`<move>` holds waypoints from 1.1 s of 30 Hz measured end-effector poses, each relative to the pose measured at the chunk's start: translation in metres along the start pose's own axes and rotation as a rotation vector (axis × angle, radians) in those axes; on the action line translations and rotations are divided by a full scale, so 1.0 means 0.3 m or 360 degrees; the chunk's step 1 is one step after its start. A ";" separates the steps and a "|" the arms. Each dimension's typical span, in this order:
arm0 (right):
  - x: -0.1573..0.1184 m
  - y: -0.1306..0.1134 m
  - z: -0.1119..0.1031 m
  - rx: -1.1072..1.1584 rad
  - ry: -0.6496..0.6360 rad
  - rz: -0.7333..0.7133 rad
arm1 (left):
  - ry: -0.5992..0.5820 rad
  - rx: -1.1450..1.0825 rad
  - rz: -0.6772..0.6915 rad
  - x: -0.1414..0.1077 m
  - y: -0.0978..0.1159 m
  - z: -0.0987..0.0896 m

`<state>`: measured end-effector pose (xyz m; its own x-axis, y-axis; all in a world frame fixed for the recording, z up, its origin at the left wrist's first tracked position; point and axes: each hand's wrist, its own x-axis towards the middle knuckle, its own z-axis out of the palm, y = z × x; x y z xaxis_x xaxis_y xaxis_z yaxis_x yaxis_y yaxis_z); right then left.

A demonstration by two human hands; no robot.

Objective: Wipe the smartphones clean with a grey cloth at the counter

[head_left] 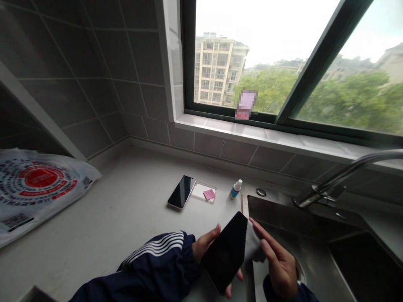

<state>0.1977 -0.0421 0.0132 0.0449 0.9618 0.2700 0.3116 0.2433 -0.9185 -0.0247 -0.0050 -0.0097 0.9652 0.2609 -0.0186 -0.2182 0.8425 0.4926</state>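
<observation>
My left hand (206, 243) grips a flat black-screened device (227, 251), a phone or small tablet. The thumb rests along its left edge, and fingertips show below its lower right side. A grey cloth with a zigzag edge (252, 244) lies against the device's right edge. My right hand (278, 264) pinches that cloth between the thumb and fingers. Beyond the hands, another phone (181, 192) lies screen up on the counter. Beside it is a clear phone case (199, 191) with a small pink packet (209, 194) on it. A small white-capped spray bottle (235, 189) stands farther right.
The pale countertop (126, 201) runs along the tiled wall below a window. A steel sink (289, 230) with a curved faucet (340, 176) takes up the right side. At far left lies a white plastic bag with red print (40, 184).
</observation>
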 end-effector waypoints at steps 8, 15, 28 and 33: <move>-0.001 0.008 0.006 -0.0014 -0.0044 0.0010 | 0.0098 0.0033 -0.0126 -0.016 0.021 0.047; -0.005 -0.007 0.008 0.0030 -0.0119 -0.0034 | 0.0103 0.0117 -0.0149 -0.037 0.024 0.072; 0.000 0.000 0.006 -0.0007 -0.0155 -0.0060 | 0.0332 0.0158 0.0108 -0.014 0.001 0.047; 0.000 -0.001 0.003 0.0000 -0.0074 -0.0050 | 0.0250 0.0192 0.0101 0.000 -0.007 0.016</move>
<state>0.1967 -0.0420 0.0131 -0.0090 0.9585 0.2849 0.3123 0.2733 -0.9098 -0.0235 -0.0091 -0.0067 0.9136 0.3901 -0.1149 -0.2501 0.7617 0.5977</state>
